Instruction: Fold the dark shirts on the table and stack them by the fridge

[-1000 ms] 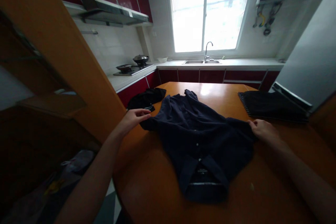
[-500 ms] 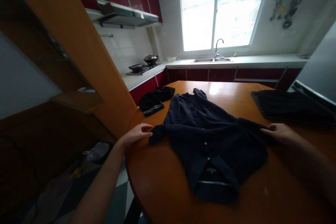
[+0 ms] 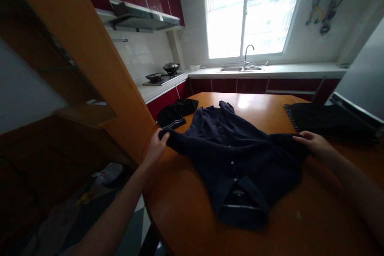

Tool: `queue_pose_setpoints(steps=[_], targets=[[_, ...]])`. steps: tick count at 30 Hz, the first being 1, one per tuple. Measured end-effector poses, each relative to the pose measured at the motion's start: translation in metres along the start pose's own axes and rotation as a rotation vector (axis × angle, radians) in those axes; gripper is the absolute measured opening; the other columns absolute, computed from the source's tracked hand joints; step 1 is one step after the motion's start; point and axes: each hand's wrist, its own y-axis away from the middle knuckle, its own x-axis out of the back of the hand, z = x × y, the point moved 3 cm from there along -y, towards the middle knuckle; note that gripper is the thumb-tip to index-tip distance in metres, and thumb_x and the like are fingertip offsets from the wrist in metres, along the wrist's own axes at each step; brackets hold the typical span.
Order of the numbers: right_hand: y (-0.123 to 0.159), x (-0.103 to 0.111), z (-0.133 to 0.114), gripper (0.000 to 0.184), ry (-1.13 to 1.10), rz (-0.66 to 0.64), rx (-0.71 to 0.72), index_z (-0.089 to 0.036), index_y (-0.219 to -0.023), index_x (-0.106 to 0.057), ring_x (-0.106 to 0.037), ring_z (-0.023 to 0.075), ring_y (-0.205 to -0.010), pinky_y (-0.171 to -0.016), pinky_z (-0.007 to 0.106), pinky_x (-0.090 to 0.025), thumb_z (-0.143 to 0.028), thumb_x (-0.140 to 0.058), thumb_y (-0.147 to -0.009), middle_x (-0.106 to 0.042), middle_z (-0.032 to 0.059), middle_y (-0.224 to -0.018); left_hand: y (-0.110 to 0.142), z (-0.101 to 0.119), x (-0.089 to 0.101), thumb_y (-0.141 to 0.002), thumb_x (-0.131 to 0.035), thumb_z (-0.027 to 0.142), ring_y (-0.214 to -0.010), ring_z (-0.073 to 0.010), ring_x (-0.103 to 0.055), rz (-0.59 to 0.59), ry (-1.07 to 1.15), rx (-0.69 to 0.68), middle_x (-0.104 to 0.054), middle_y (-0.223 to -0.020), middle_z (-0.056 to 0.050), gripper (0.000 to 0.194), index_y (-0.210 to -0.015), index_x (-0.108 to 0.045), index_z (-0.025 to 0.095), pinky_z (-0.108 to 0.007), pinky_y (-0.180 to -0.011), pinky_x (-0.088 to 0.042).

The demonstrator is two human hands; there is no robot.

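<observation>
A dark navy buttoned shirt [image 3: 240, 152] lies front up on the wooden table [image 3: 180, 196], its collar toward me and its hem, somewhat rumpled, toward the window. My left hand [image 3: 157, 144] pinches the end of one sleeve at the table's left edge and holds it slightly raised. On the other side my right hand [image 3: 315, 144] is closed on the opposite sleeve, thumb and fingers pressed together over the cloth. Both sleeves are stretched outward between the hands. A few pale buttons run down from the open collar.
Black clothing with pale stripes [image 3: 177, 113] lies crumpled at the table's far left. Folded dark cloth [image 3: 327, 122] rests at the right. A wooden partition [image 3: 120, 84] rises by the left edge. Farther off are a stove [image 3: 163, 80] and a sink [image 3: 241, 69].
My left hand has moved up and to the left, now gripping the sleeve end and lifting it off the table. My right hand stays on its sleeve. The view has shifted slightly.
</observation>
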Motion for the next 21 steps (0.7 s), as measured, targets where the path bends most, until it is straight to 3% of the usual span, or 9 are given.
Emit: queue_pose_setpoints(steps=[3,5,10,12,15,18,21], targets=[[0.000,0.002,-0.005,0.020,-0.036,0.109,0.095,-0.024,-0.068,-0.060,-0.059,0.0182,-0.059,-0.051,0.026,-0.045,-0.028,-0.078,-0.061,-0.063,0.0000,-0.066,-0.014,0.018,0.002,-0.082,-0.054,0.050,-0.079,-0.0212,-0.059,0.017,-0.020,-0.097,-0.058,-0.079,-0.001,0.028,-0.081,-0.051,0.022,-0.031,-0.074,-0.049],[0.000,0.005,-0.007,0.022,-0.046,0.166,0.134,-0.024,-0.066,-0.058,-0.057,0.0175,-0.058,-0.050,0.026,-0.044,-0.029,-0.078,-0.061,-0.062,-0.0003,-0.066,-0.021,0.020,0.006,-0.080,-0.057,0.050,-0.077,-0.0207,-0.059,-0.011,0.008,-0.075,-0.058,-0.077,0.000,0.028,-0.080,-0.053,0.022,-0.029,-0.070,-0.048],[-0.006,0.013,-0.006,0.020,0.090,0.361,0.200,-0.023,-0.062,-0.057,-0.057,0.0166,-0.060,-0.054,0.028,-0.044,-0.020,-0.077,-0.062,-0.062,0.0017,-0.069,-0.028,-0.012,0.019,-0.067,-0.069,0.049,-0.071,-0.0208,-0.062,-0.132,0.149,0.250,-0.066,-0.074,-0.001,0.035,-0.082,-0.063,0.018,-0.027,-0.062,-0.048],[-0.012,0.013,-0.001,0.021,0.148,0.399,0.230,-0.023,-0.061,-0.056,-0.059,0.0177,-0.063,-0.056,0.029,-0.045,-0.016,-0.077,-0.061,-0.064,0.0034,-0.071,-0.022,-0.029,0.024,-0.064,-0.074,0.051,-0.073,-0.0195,-0.063,-0.166,0.275,0.313,-0.068,-0.078,-0.003,0.039,-0.081,-0.064,0.017,-0.026,-0.063,-0.049],[-0.021,0.009,0.009,0.018,0.208,0.376,0.266,-0.022,-0.066,-0.059,-0.062,0.0204,-0.066,-0.055,0.029,-0.047,-0.018,-0.075,-0.062,-0.067,0.0056,-0.073,-0.003,-0.044,0.027,-0.067,-0.078,0.055,-0.084,-0.0198,-0.069,-0.292,0.462,0.328,-0.071,-0.094,-0.005,0.054,-0.106,-0.064,0.019,-0.027,-0.072,-0.054],[-0.025,0.003,0.015,0.021,0.259,0.321,0.216,-0.020,-0.079,-0.065,-0.065,0.0228,-0.068,-0.055,0.030,-0.049,-0.022,-0.077,-0.062,-0.069,0.0070,-0.075,0.015,-0.050,0.028,-0.067,-0.083,0.051,-0.097,-0.0230,-0.071,-0.431,0.449,0.321,-0.072,-0.111,-0.006,0.081,-0.138,-0.050,0.030,-0.032,-0.081,-0.058],[-0.020,0.002,0.008,0.024,0.271,0.332,0.222,-0.017,-0.083,-0.068,-0.067,0.0231,-0.074,-0.061,0.031,-0.052,-0.019,-0.076,-0.061,-0.071,0.0081,-0.081,0.017,-0.054,0.033,-0.063,-0.086,0.049,-0.102,-0.0273,-0.071,-0.454,0.299,0.299,-0.072,-0.118,-0.009,0.077,-0.132,-0.060,0.027,-0.035,-0.084,-0.058]])
